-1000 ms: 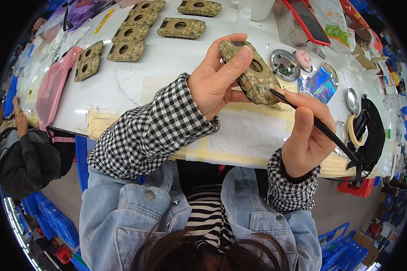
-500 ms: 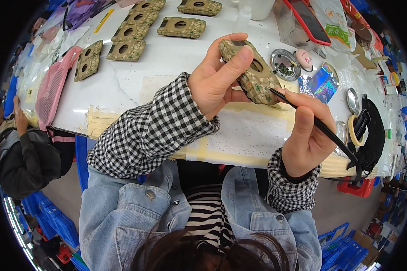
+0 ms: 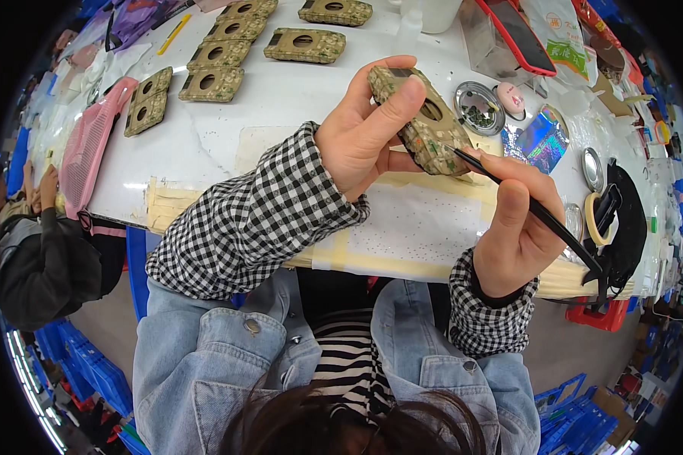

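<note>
My left hand (image 3: 368,136) grips a camouflage-painted model tank hull (image 3: 442,144), thumb on top beside its round opening. The hull is tilted, its lower end toward my right hand. A pair of slim black tweezers (image 3: 550,220) lies in my right hand (image 3: 520,224), closed around it with thumb and forefinger. The tweezers' pointed tip meets the hull's lower end or hovers just over it; whether a tiny part is in the tip cannot be made out. Beneath both hands, a white sheet (image 3: 402,235) dotted with tiny dark specks is taped down.
More camouflage hulls (image 3: 305,45) stand in groups at the far left and middle. On the right are a round metal dish (image 3: 478,108) with small green bits, a pink rounded object (image 3: 510,98), a red-edged phone (image 3: 520,34) and a tape roll (image 3: 601,218). A co-worker (image 3: 49,258) sits at left.
My hands, the hull and the tweezers hold almost the same place, with only a slight shift at the tip. The co-worker's hands at left have moved.
</note>
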A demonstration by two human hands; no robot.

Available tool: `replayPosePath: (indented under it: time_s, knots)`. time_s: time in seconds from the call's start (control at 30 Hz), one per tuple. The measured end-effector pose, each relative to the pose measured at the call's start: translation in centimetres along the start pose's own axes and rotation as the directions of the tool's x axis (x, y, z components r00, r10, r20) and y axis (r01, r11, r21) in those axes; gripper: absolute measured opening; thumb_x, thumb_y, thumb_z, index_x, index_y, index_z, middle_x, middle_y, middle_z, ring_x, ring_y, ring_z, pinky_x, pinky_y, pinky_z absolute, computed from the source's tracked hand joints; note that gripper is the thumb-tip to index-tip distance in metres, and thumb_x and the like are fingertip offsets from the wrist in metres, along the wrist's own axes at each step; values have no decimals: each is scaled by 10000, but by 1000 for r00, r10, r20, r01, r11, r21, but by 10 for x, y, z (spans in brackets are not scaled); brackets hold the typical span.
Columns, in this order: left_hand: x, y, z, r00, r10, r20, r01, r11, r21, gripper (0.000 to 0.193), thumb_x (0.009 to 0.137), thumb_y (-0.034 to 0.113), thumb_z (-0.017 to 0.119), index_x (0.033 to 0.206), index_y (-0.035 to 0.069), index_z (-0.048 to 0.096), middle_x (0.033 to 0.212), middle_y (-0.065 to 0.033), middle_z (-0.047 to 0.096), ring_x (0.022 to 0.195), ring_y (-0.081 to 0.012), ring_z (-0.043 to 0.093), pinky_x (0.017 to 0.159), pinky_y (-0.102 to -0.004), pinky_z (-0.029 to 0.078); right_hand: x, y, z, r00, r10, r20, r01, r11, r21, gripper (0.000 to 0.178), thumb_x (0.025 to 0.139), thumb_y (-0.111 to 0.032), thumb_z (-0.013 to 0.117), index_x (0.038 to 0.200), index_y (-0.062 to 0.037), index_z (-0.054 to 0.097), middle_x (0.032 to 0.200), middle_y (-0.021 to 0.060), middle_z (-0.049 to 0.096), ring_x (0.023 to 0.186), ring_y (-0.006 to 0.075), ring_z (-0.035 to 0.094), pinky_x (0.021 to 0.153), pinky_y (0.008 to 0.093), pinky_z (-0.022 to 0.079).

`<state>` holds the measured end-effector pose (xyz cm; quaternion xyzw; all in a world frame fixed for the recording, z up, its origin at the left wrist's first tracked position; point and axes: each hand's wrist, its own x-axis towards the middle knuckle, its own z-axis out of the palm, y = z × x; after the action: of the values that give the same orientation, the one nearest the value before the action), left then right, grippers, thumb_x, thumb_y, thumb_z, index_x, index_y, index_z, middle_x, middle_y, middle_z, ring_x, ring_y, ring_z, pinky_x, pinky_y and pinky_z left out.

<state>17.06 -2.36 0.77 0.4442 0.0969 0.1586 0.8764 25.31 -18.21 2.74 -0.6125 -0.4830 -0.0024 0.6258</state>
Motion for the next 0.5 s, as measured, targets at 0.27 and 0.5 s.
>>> replayPosePath:
  time_s: [0.27, 0.5]
  knots:
    - [0, -1, 0, 1000, 1, -12, 0, 1000, 6, 572, 892, 394, 557, 1315, 130, 277, 1105, -76, 508, 980, -161, 578, 767, -353, 562, 1, 0, 0, 1000, -6, 9, 6, 1000, -18, 154, 892, -85, 574, 969, 38, 625, 935, 135, 657, 873, 175, 610, 790, 263, 457]
    - [0, -2, -1, 1000, 1, -16, 0, 1000, 22, 589, 885, 408, 563, 1315, 126, 277, 1098, -74, 508, 978, -157, 577, 764, -346, 562, 0, 1, 0, 1000, -10, 6, 10, 1000, -26, 152, 889, -82, 577, 967, 39, 626, 931, 133, 657, 867, 173, 609, 785, 261, 456]
